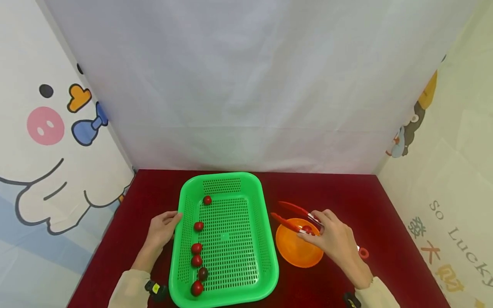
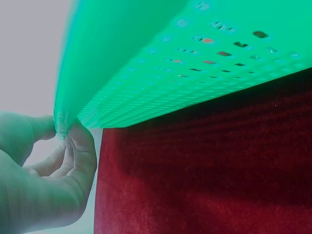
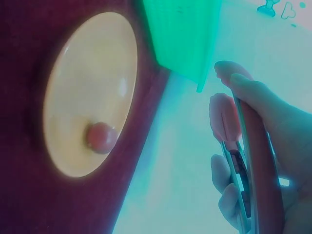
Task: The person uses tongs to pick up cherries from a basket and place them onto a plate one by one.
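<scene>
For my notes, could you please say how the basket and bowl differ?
The basket is green, large and rectangular; the bowl is orange, smaller and round. The basket has many small holes; the bowl looks solid. The basket holds six fruits, the bowl visibly fewer. Both contain red ones.

Head cam softly lit, L-wrist cam green-tinted, R-wrist cam hazy w/ cyan glare, bowl (image 3: 90,83) blurry

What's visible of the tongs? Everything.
Held in the right hand's grip, the tongs are raised clear of the orange bowl. They have two rounded red ends, shiny metal-looking arms with red strips and, behind the hand, a red ring. The ends stand apart, nothing between them, pointing toward the green basket.
</scene>
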{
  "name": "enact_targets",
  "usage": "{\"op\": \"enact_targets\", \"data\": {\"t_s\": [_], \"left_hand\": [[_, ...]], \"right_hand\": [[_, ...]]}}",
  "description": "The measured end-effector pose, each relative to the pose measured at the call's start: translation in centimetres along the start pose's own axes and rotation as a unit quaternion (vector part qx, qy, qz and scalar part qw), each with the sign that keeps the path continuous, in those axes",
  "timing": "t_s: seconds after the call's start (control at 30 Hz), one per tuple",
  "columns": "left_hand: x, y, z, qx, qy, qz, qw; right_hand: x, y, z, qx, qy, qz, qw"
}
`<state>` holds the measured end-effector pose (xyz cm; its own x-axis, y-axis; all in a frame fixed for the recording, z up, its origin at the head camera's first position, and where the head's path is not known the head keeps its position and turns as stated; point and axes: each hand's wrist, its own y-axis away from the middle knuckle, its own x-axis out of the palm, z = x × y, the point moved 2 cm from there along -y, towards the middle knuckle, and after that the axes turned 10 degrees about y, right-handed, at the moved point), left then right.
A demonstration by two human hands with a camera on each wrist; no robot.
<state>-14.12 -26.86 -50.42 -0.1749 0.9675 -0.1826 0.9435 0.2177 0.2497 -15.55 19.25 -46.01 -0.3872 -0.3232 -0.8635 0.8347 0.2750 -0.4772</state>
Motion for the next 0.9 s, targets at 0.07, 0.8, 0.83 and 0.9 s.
{"op": "enact_targets", "data": {"t_s": [0.07, 0.8, 0.83, 0.9], "left_hand": [[0.0, 0.0, 0.0, 0.000, 0.003, 0.000, 1.0000], [0.2, -0.1, 0.0, -0.003, -0.010, -0.006, 0.9999], [0.2, -0.1, 0.0, -0.002, -0.010, -0.007, 0.9999], [0.1, -0.1, 0.0, -0.001, -0.010, -0.008, 0.9999]], "right_hand": [[0.0, -0.3, 0.3, -0.007, -0.003, 0.000, 1.0000], [0.5, -2.3, 3.8, -0.093, -0.019, 0.002, 0.9955], [0.5, -2.4, 4.0, -0.097, -0.020, 0.003, 0.9951], [0.6, -2.5, 4.3, -0.108, -0.025, 0.005, 0.9938]]}}
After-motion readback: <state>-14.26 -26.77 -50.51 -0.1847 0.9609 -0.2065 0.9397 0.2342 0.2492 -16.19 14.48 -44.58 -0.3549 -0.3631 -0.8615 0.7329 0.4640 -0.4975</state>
